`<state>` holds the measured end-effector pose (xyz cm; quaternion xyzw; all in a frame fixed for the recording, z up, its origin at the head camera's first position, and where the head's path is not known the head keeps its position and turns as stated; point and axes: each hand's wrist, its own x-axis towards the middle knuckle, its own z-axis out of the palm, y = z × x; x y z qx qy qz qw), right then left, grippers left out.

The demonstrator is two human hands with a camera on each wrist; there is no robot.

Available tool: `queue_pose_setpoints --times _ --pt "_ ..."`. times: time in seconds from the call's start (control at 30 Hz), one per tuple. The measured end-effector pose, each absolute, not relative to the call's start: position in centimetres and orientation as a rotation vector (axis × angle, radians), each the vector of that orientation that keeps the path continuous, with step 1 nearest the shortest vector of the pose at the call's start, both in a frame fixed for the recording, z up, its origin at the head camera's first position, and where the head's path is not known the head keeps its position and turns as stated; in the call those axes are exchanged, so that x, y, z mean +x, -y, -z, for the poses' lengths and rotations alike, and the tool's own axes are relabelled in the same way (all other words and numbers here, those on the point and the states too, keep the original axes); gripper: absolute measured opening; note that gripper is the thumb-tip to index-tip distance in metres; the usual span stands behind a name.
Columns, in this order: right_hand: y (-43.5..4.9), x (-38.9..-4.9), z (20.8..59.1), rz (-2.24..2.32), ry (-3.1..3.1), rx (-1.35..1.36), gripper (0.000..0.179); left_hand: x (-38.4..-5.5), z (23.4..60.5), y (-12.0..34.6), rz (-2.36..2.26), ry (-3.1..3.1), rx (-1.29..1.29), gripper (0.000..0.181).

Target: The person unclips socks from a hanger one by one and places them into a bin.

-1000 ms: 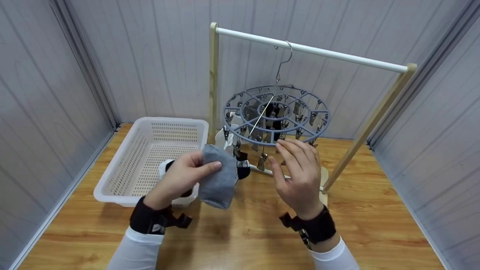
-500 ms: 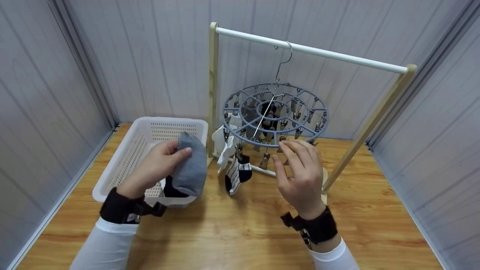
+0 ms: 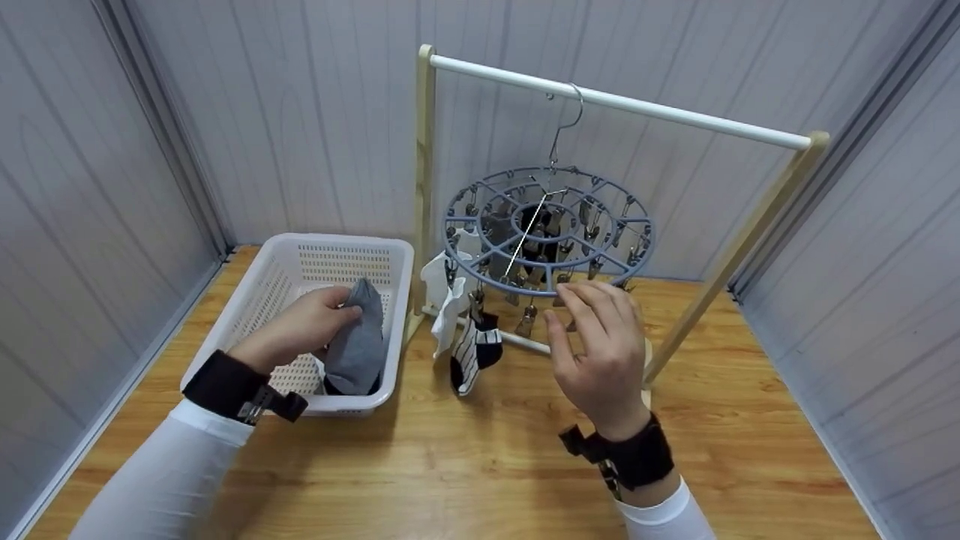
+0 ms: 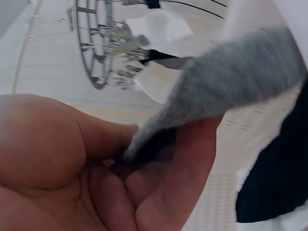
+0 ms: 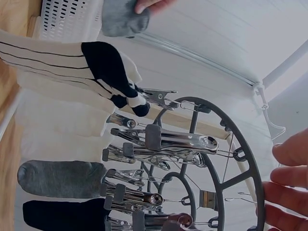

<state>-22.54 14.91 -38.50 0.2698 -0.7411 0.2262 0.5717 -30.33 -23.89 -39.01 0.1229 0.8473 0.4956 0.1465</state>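
Between the thumb and fingers of my left hand (image 3: 292, 330) is a grey sock (image 3: 356, 349), held low within the white basket (image 3: 345, 259). The left wrist view shows its edge pinched and a black cloth piece (image 4: 274, 180) beside it. My right hand (image 3: 600, 345) has its fingertips at the front rim of a round grey clip hanger (image 5: 251, 161), fingers gently bent and thumb apart. Metal clips (image 3: 526, 322) dangle from the hanger. Clipped on its left side are a striped sock (image 3: 466, 360) and white socks (image 3: 448, 319); another grey sock (image 5: 62, 179) and a black sock (image 5: 67, 215) hang farther along.
The hanger's hook (image 3: 577, 105) hangs on the white bar (image 3: 675, 112) of a wooden stand (image 3: 739, 255). Basket and stand are on a wood-grain surface (image 3: 510, 465). Pale panel walls (image 3: 337, 150) close in the back and both sides.
My left hand has carried the grey sock leftward from in front of the hanger and down into the basket. The hanger has swayed slightly. My right hand has stayed at the rim.
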Motion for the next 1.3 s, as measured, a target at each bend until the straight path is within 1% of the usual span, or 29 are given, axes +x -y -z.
queue_pose_setpoints --times 0.2,0.33,0.4,0.5,0.57,0.6,0.67,0.77,0.97,1.1,1.17,1.3 --pt "-15.0 -22.4 38.6 -0.535 1.754 0.627 0.029 -31.3 39.9 23.9 -1.387 -2.343 0.338 0.030" --pt "-14.9 -22.3 38.6 -0.542 1.765 0.628 0.032 -31.7 40.4 24.4 -1.338 -2.346 0.330 0.029" --pt "-14.8 -22.3 38.5 -0.539 1.772 0.630 0.033 -31.8 40.6 24.8 -1.292 -2.359 0.335 0.041" --pt "-14.8 -22.3 38.4 -0.534 1.781 0.630 0.032 -31.7 40.7 25.2 -1.203 -2.376 0.334 0.066" --pt "-14.8 -22.2 38.4 -0.536 1.786 0.628 0.030 -31.5 40.6 25.4 -1.147 -2.378 0.336 0.079" --pt "-14.8 -22.2 38.4 -0.541 1.789 0.626 0.030 -31.4 40.6 25.4 -1.114 -2.387 0.334 0.081" --pt "-14.8 -22.2 38.4 -0.553 1.790 0.622 0.030 -31.2 40.4 25.4 -1.042 -2.420 0.336 0.080" --pt "-14.9 -22.2 38.4 -0.554 1.794 0.615 0.029 -30.9 40.0 25.2 -0.918 -2.478 0.339 0.073" --pt "-15.0 -22.1 38.3 -0.552 1.802 0.609 0.028 -30.4 39.5 24.7 -0.669 -2.586 0.368 0.052" --pt "-15.1 -22.1 38.2 -0.552 1.806 0.601 0.028 -30.1 39.4 24.3 -0.603 -2.635 0.389 0.044" --pt "-14.9 -22.0 38.2 -0.550 1.801 0.581 0.028 -30.5 39.1 24.3 -0.596 -2.666 0.423 0.041" --pt "-14.3 -22.0 38.2 -0.538 1.790 0.531 0.027 -30.6 38.1 24.1 -0.648 -2.733 0.501 0.051"
